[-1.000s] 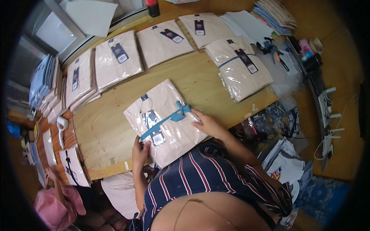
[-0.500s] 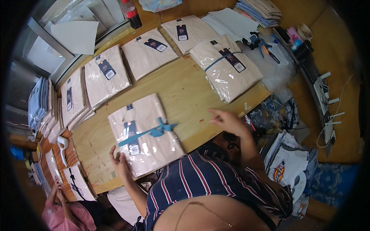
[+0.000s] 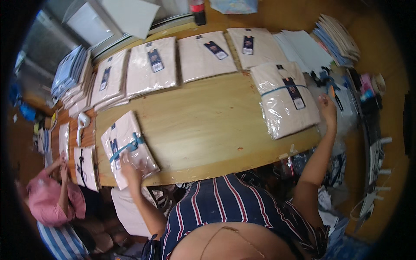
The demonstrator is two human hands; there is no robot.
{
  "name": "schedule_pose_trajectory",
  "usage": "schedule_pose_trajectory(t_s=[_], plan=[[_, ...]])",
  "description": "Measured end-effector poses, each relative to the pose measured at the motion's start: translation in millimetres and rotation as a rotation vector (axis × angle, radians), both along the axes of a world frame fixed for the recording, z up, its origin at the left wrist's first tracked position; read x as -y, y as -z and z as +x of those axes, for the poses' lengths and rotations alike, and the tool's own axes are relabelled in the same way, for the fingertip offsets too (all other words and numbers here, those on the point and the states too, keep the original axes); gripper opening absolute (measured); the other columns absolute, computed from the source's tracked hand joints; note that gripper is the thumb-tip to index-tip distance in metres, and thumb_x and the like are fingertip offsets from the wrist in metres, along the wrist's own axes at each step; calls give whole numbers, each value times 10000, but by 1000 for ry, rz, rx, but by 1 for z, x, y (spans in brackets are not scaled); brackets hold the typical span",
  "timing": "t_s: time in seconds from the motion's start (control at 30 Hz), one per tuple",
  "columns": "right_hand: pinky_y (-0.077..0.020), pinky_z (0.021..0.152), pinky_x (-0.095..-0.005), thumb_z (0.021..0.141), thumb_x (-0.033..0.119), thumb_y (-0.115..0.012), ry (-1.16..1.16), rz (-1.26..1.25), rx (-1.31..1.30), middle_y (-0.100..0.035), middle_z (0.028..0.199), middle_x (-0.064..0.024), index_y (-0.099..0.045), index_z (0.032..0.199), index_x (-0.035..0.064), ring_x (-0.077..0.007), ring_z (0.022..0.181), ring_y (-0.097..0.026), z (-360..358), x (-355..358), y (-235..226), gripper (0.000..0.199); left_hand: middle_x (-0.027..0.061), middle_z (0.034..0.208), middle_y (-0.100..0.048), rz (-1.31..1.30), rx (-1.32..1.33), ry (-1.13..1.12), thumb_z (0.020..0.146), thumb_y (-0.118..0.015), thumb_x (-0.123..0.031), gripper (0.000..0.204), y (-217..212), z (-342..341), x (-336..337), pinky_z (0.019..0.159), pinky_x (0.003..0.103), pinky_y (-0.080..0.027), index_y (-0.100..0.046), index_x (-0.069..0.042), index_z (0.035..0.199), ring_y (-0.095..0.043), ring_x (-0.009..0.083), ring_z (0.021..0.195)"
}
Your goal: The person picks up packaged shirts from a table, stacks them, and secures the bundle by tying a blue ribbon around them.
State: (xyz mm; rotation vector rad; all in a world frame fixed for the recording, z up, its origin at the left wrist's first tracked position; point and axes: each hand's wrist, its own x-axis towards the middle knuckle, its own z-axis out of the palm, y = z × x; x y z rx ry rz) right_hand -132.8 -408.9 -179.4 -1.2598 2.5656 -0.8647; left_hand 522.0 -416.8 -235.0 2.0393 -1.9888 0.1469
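Note:
Toward the left end of the wooden table lies a stack of cream garments in clear bags, tied with a blue ribbon. My left hand is closed at the ribbon, over the stack's near side, its fingertips partly hidden. On the right, a second cream stack in clear plastic has a blue band across it and a dark tag. My right hand reaches past this stack's right edge, fingers curled. What they hold, if anything, is too blurred to see. An orange-handled tool lies just beyond it.
More bagged cream stacks line the table's far edge. A soda bottle stands behind them. At the left, a co-worker in a pink top sits by a black-ribboned packet and a white handheld device. Power strips run along the right.
The ribbon-tied stack has moved left along the table with my left hand. My right hand has gone out to the right, beside the banded stack. The view has shifted.

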Motion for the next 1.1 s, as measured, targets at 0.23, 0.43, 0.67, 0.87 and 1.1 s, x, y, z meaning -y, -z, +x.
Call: schedule_pose_trajectory(t_s=[0.23, 0.43, 0.67, 0.87, 1.1], plan=[[-269, 919, -304, 804, 406, -446, -160, 5, 271, -368, 1216, -158, -335, 1212, 39, -248, 1122, -347, -28, 83, 71, 560, 74, 1346, -121, 482, -5, -33, 707, -573, -252, 531, -3, -84, -5, 887, 629, -99, -369, -254, 1198, -48, 347, 1232], [-270, 919, -318, 797, 422, -454, -220, 8, 309, -341, 1235, -161, -285, 1239, 58, -258, 1116, -344, 19, 77, 68, 597, 25, 1336, -168, 399, 36, -82, 707, -566, -201, 494, 9, -36, -2, 895, 621, -104, -401, -213, 1173, -89, 355, 1225], [-318, 879, -334, 803, 337, -480, -308, 43, 299, -398, 1184, -193, -290, 1231, 77, -289, 1070, -411, 176, 41, 47, 535, 168, 992, -502, 209, -719, 130, 716, -568, -159, 447, 13, -88, 15, 790, 345, -387, -424, -23, 1117, -475, 304, 905], [-340, 854, -313, 774, 252, -545, -434, -29, 622, -438, 1134, -200, -232, 1252, 60, -257, 1030, -444, 268, 26, 62, 602, 168, 1060, -456, 361, -1591, 75, 807, -503, -175, 556, 28, -160, 17, 816, 299, -383, -209, 17, 1238, -450, 201, 972], [-322, 858, -272, 755, 215, -586, -542, 9, 888, -480, 1081, -127, -288, 1197, -36, -194, 993, -436, 268, 33, 63, 589, 162, 1190, -352, 491, -1812, 106, 724, -602, -87, 664, -3, -143, 31, 877, 285, -327, -183, 22, 1228, -402, 204, 1040]])
